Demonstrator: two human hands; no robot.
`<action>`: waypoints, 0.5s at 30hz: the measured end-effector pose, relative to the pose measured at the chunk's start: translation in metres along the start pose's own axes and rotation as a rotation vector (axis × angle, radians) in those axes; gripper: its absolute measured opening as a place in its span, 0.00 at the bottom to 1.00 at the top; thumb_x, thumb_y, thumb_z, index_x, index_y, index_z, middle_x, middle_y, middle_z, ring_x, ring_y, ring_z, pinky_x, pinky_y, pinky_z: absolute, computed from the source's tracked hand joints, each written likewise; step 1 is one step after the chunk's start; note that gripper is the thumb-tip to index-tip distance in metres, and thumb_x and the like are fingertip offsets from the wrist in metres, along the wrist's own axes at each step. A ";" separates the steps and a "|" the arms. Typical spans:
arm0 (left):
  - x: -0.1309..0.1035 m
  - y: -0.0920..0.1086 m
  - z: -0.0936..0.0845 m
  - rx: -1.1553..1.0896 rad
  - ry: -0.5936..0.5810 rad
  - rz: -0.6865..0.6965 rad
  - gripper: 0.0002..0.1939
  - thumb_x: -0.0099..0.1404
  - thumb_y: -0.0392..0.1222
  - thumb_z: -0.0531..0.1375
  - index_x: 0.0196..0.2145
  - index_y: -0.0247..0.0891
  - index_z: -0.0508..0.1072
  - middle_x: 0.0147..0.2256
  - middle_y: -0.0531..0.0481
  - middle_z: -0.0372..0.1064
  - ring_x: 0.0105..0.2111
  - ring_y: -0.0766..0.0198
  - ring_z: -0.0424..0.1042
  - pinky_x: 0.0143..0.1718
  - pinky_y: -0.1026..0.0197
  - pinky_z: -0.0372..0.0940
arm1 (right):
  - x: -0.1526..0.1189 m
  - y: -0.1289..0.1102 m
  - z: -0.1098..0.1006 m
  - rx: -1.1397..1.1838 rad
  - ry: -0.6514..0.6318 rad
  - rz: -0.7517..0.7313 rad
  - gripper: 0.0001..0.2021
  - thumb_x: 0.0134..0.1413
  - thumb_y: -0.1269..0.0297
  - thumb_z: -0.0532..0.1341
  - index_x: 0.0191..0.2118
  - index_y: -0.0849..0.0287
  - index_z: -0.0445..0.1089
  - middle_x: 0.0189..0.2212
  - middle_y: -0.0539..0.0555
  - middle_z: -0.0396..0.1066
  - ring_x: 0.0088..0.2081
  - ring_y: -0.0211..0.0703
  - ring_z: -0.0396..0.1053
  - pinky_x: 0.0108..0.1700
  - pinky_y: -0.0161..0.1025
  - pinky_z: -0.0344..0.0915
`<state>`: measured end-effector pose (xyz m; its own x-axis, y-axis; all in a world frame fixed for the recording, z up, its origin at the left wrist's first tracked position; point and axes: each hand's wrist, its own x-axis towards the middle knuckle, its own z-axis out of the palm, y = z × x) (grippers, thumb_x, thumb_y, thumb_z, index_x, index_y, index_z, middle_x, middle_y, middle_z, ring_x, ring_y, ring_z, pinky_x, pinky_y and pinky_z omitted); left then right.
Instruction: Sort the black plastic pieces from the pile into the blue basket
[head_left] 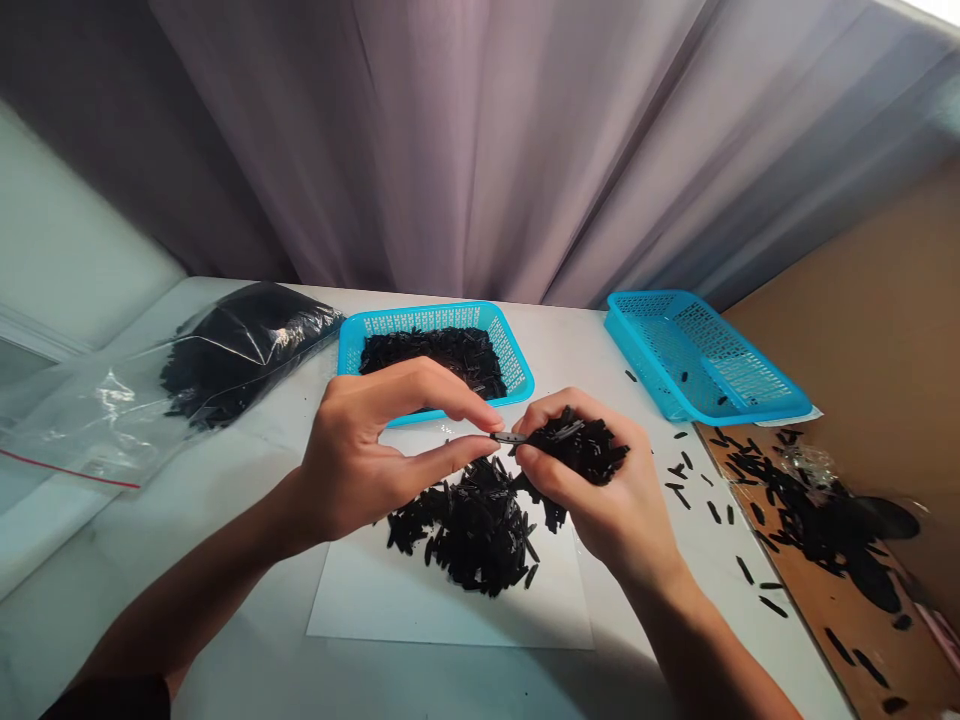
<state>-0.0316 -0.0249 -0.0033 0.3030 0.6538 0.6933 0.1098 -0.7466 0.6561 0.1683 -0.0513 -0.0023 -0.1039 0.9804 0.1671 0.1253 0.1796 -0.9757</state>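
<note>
Curtain (465, 150): it hangs in folds behind the counter (240, 660) and fills the upper part of our view.
Counter: it is white, and we see loose strips scattered on its right side, near a brown surface (817, 600) that carries more of them.
Plastic bag (247, 345): it lies on its side at the left, transparent, with a black mass inside.
Baskets: both are blue; the left basket (523, 365) holds many black strips, the right basket (634, 345) stands well apart, with only a few small pieces visible in it.
White sheet (360, 600): it lies flat under the pile (480, 540) of black strips, in front of the left basket.
Left hand (367, 450): our thumb and forefinger pinch the left end of one strip; how firmly they press, we cannot tell.
Right hand (626, 490): it is curled around a clump (574, 450) of strips, and its thumb and forefinger grip the other end of the same strip.
Single strip (510, 438): it is above the pile, between our two hands, roughly level, with small dark marks or holes. We judge it very light, thin and rather stiff, perhaps slippery, and easy to drop. It is best to take it by the narrow ends, with the fingertips only, and to hold the clump loosely.
</note>
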 end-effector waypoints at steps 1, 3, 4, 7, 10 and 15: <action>0.000 0.000 0.000 -0.002 -0.001 0.002 0.12 0.62 0.30 0.72 0.41 0.41 0.79 0.35 0.51 0.81 0.36 0.62 0.79 0.38 0.57 0.78 | 0.000 0.000 0.000 0.001 0.000 0.000 0.03 0.50 0.69 0.65 0.30 0.56 0.71 0.22 0.44 0.67 0.20 0.32 0.59 0.24 0.35 0.59; 0.000 0.000 0.000 -0.001 -0.007 0.008 0.12 0.62 0.29 0.71 0.41 0.41 0.79 0.35 0.51 0.81 0.37 0.62 0.79 0.38 0.57 0.78 | 0.000 -0.001 0.000 0.003 0.000 0.001 0.02 0.50 0.69 0.65 0.30 0.56 0.71 0.22 0.44 0.67 0.20 0.32 0.59 0.23 0.35 0.59; 0.000 0.000 -0.001 0.007 -0.009 0.014 0.12 0.62 0.29 0.71 0.42 0.41 0.79 0.35 0.51 0.81 0.37 0.62 0.79 0.39 0.57 0.78 | 0.000 -0.001 0.000 0.004 0.001 0.002 0.03 0.50 0.69 0.65 0.29 0.56 0.71 0.22 0.45 0.67 0.20 0.32 0.59 0.23 0.35 0.59; 0.001 -0.001 -0.002 0.041 -0.019 0.056 0.12 0.62 0.29 0.71 0.42 0.41 0.79 0.35 0.52 0.81 0.37 0.63 0.79 0.39 0.58 0.78 | 0.000 -0.001 0.001 0.010 0.005 -0.003 0.03 0.50 0.69 0.65 0.29 0.56 0.71 0.22 0.44 0.67 0.20 0.32 0.59 0.23 0.34 0.58; 0.002 -0.001 -0.002 0.082 -0.022 0.100 0.12 0.62 0.30 0.71 0.42 0.41 0.80 0.35 0.52 0.81 0.36 0.63 0.79 0.38 0.59 0.78 | 0.000 0.000 0.001 0.015 0.007 -0.007 0.02 0.50 0.69 0.65 0.29 0.56 0.71 0.22 0.44 0.67 0.20 0.31 0.59 0.22 0.34 0.58; 0.004 0.000 -0.002 0.115 -0.031 0.115 0.12 0.62 0.29 0.71 0.42 0.42 0.81 0.36 0.52 0.82 0.34 0.62 0.78 0.39 0.57 0.77 | 0.000 -0.001 0.000 0.000 0.009 -0.014 0.02 0.50 0.70 0.65 0.30 0.56 0.72 0.23 0.45 0.68 0.21 0.32 0.59 0.22 0.34 0.58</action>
<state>-0.0320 -0.0222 -0.0001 0.3487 0.5606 0.7511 0.1802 -0.8265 0.5332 0.1678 -0.0518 -0.0014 -0.0965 0.9785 0.1823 0.1242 0.1936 -0.9732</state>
